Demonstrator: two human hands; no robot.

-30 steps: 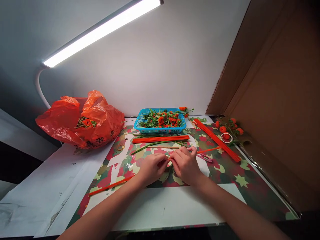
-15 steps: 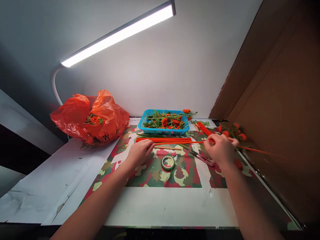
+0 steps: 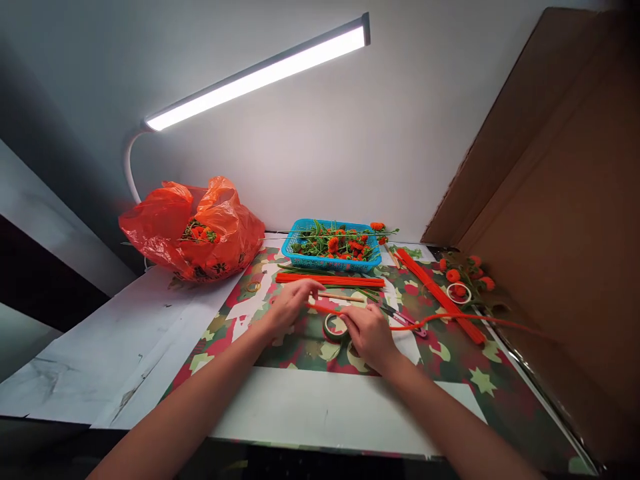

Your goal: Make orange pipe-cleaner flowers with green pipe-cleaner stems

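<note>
- Over the mat (image 3: 483, 381), in the head view, the right hand (image 3: 369, 333) pinches an orange pipe cleaner (image 3: 400, 328); whether the left hand (image 3: 291, 307) grips its end, I cannot tell.
- It looks light, soft and bendy, probably best pinched near the ends.

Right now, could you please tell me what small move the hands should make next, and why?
Perhaps the left hand could steady the short end of the orange chenille stem: that end lies right beside it, the right hand pinches the stem, and the long tail reaches unsupported to the right.
</note>
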